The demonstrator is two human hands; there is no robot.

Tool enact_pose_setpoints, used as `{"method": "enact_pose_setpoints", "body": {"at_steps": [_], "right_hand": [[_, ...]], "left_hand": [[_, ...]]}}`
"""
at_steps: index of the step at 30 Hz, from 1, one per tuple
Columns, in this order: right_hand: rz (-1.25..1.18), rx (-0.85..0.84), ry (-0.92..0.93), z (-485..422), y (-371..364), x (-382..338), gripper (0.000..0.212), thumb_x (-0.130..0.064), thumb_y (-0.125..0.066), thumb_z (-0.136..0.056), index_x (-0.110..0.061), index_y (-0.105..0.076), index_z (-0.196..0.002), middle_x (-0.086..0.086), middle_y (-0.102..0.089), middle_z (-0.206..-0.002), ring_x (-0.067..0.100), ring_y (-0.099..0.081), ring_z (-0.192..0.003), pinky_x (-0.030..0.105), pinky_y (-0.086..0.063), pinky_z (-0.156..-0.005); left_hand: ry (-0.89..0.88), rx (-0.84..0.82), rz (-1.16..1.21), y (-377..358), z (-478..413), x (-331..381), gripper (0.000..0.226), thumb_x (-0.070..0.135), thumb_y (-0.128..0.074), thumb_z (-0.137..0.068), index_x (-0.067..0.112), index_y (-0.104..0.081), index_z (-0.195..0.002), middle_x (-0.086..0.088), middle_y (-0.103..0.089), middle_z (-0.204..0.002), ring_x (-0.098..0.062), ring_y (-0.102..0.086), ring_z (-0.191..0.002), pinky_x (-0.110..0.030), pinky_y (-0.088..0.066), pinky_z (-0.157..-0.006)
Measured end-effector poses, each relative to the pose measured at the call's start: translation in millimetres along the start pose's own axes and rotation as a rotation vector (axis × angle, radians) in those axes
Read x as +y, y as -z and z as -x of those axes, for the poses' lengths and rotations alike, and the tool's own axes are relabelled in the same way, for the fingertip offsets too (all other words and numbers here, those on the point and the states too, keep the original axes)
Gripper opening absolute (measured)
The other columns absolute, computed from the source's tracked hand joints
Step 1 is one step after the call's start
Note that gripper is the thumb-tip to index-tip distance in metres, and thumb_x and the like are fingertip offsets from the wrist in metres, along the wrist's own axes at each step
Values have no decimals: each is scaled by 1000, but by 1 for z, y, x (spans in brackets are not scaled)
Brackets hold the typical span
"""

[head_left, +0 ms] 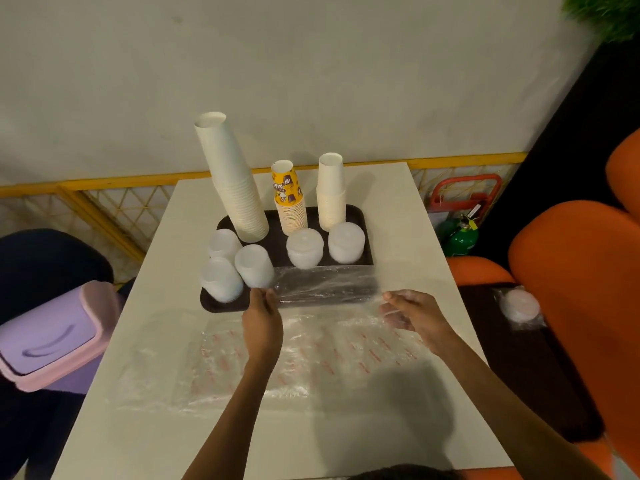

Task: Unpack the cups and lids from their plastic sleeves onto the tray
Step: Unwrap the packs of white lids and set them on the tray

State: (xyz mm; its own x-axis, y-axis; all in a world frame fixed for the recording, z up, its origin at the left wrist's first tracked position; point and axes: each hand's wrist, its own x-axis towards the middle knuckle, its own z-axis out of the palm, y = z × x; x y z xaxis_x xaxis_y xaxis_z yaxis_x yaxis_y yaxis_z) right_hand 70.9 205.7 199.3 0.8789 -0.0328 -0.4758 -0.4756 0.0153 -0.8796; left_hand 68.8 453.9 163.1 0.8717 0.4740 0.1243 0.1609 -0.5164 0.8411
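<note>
A clear plastic sleeve (pixel 325 285) stretches flat at frame centre over the near edge of the dark tray (pixel 358 216). The left hand (pixel 262 317) and right hand (pixel 414 315) pinch its ends. Behind it, cup stacks (pixel 232 181) and lid stacks (pixel 304 247) stand on the tray, on the white desk (pixel 398 209).

The white cups (pixel 230 181) and printed cups (pixel 289 199) are smooth matt paper. The lids (pixel 304 252) are frosted, half-clear plastic. The clear sleeve (pixel 325 284) is thin glossy film, crinkled; the flat sleeves (pixel 311 355) look alike, red-printed. The tray (pixel 221 303) is dark and matt, the table (pixel 398 209) smooth and matt, the bin (pixel 52 337) smooth plastic
</note>
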Motion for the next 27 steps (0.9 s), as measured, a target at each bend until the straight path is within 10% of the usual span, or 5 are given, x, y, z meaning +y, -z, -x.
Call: {"method": "enact_pose_setpoints", "body": {"at_steps": [9,17,27], "right_hand": [[350,13,-131,-5,-19,55,34,-26,-68,-86,-15,-54,-115,7,-69,-90,19,-67,-68,26,-54,-65],[749,111,115,-5,-62,119,63,-33,-67,-85,-15,-39,-139,9,-49,-137,26,-50,-122,40,-43,-104],[981,125,661,-2,-117,142,39,-36,-50,-89,-14,-59,-120,14,-60,-124,27,-62,-106,31,-52,-82]], "left_hand": [[104,-120,-329,15,21,-73,22,23,-39,-101,5,-50,-107,-7,-57,-67,-24,-55,-56,-29,-41,-52],[189,-126,-501,33,39,-129,19,24,-45,-99,13,-52,-113,-8,-67,-86,-29,-63,-78,-29,-40,-59],[-36,-7,-398,39,40,-139,22,4,-62,-88,5,-61,-110,-14,-61,-103,-29,-56,-94,-43,-50,-76]]}}
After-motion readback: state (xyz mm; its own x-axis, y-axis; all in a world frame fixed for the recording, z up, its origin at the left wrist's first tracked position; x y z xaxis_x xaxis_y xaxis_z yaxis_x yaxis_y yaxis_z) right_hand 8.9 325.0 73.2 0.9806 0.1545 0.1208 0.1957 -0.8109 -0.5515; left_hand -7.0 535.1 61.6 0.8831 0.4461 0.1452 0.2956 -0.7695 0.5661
